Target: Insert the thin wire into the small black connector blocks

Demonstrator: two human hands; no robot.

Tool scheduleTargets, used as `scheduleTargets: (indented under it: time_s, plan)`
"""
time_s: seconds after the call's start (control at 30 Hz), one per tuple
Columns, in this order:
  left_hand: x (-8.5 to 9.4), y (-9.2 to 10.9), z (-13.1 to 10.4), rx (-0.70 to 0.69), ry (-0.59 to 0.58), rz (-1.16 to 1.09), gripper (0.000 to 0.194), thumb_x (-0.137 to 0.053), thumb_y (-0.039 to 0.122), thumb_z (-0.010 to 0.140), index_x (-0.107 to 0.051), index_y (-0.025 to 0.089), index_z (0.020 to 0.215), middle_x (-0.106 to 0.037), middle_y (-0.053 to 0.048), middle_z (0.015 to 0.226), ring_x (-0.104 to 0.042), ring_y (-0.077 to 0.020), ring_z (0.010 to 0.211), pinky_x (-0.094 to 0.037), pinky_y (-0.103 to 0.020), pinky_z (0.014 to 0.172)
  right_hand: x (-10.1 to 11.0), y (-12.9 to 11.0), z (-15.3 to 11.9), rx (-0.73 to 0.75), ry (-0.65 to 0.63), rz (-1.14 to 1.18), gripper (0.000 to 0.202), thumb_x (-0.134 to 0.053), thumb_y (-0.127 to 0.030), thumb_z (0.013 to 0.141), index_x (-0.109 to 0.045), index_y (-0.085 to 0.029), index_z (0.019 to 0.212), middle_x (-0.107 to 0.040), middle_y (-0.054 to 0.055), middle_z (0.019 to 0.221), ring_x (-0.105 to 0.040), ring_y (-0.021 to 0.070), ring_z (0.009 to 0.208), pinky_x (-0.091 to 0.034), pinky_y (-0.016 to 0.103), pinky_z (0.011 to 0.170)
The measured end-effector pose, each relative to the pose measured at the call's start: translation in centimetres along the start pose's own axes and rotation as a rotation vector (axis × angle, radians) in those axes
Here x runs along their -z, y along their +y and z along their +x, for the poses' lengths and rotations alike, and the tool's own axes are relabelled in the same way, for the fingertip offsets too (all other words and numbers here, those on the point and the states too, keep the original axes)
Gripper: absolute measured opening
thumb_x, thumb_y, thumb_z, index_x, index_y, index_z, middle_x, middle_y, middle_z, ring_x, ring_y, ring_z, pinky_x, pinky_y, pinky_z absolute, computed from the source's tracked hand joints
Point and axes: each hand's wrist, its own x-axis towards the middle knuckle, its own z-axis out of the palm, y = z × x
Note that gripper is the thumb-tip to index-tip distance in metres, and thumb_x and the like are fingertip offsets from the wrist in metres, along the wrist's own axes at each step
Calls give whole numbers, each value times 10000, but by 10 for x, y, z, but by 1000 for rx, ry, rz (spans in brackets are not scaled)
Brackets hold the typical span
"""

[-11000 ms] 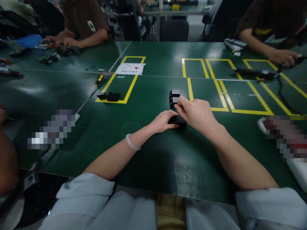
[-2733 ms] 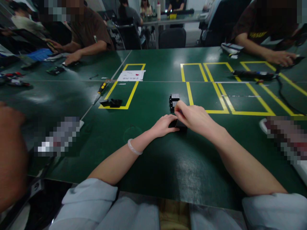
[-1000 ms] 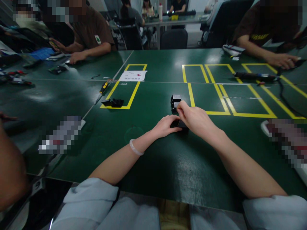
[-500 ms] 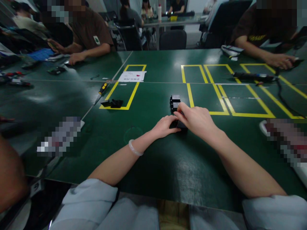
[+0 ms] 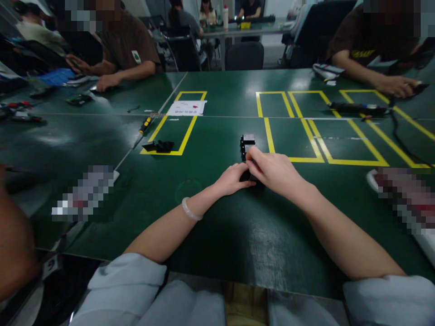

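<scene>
On the green table, my left hand (image 5: 234, 179) curls its fingers and thumb around the near end of a dark block-shaped part (image 5: 253, 178). My right hand (image 5: 277, 171) is above it with thumb and index finger pinched together, touching the same spot; whatever is in the pinch is hidden. Just beyond my fingertips stands a black part with grey tops (image 5: 248, 139). Whether it joins the block in my left hand cannot be made out, because my right hand covers the space between.
Yellow tape outlines (image 5: 307, 159) mark the table. To the left lie a black part (image 5: 159, 146), a yellow-handled screwdriver (image 5: 145, 125) and a paper label (image 5: 187, 107). A dark cylindrical tool (image 5: 360, 108) with a cable lies right. Co-workers sit across the table.
My right hand has shifted slightly left and down, its pinched fingertips now covering more of the grey-topped part. My left hand stays in place.
</scene>
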Motion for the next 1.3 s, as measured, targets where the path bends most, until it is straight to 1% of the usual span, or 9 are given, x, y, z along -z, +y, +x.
scheduleTargets:
  time_s: [0.17,0.3,0.37,0.57,0.8,0.93,1.03,1.13,1.3]
  plan:
    - [0,1,0,-2,-14,7,469,-667,493,877,-581,194,1228,-640,-101,1282,-593,-310,1173,-468,-465,1000,0,-6,0,-132,19,-155,477,-207,-500,1019,-568,-191,1060,-705,76,805,-631,201,693,-179,290,548]
    - [2,4,1,18,-37,37,459,-670,472,878,-578,211,1243,-649,-79,1263,-602,-298,1146,-462,-451,1002,2,-7,1,-179,-22,-207,452,-191,-443,1027,-559,-193,1105,-708,85,799,-643,217,681,-164,293,539]
    - [2,5,1,21,-42,43,449,-665,474,881,-582,210,1235,-654,-76,1247,-605,-295,1131,-465,-445,993,2,-6,1,-170,-38,-188,402,-222,-405,1025,-546,-191,1130,-707,80,798,-638,213,669,-169,292,538]
    - [3,6,2,19,-32,40,446,-669,475,878,-591,189,1211,-659,-93,1220,-602,-299,1123,-470,-437,974,4,2,0,-30,-48,-25,327,-249,-349,1017,-519,-190,1112,-677,49,786,-572,170,623,-222,278,558]
    - [4,5,1,12,-34,54,444,-666,479,880,-589,189,1208,-664,-94,1205,-612,-300,1109,-472,-443,969,7,1,-1,-61,-14,-33,307,-272,-335,1009,-529,-190,1093,-694,54,833,-583,170,656,-220,281,560]
    - [3,3,1,14,-32,42,477,-700,470,850,-584,191,1219,-643,-100,1274,-595,-315,1162,-463,-462,998,4,-5,0,-128,-15,-113,383,-258,-445,1016,-536,-193,1091,-701,71,812,-615,198,680,-193,290,551]
    - [2,2,1,12,-48,56,470,-699,455,851,-584,200,1229,-655,-88,1244,-602,-308,1141,-466,-459,992,1,-4,2,-154,-31,-129,397,-227,-431,1022,-532,-191,1110,-701,79,804,-618,202,670,-192,291,552]
    - [2,2,1,5,-46,65,467,-689,457,859,-582,201,1234,-662,-85,1209,-606,-300,1115,-469,-449,980,-2,1,3,-103,-16,-67,361,-225,-374,1021,-513,-180,1122,-691,69,797,-598,187,646,-208,285,558]
    - [2,2,1,2,-43,75,472,-680,468,866,-578,191,1233,-654,-93,1218,-603,-300,1112,-471,-445,970,0,6,1,-32,-14,29,319,-256,-358,1013,-501,-175,1102,-679,55,810,-565,167,622,-243,277,561]
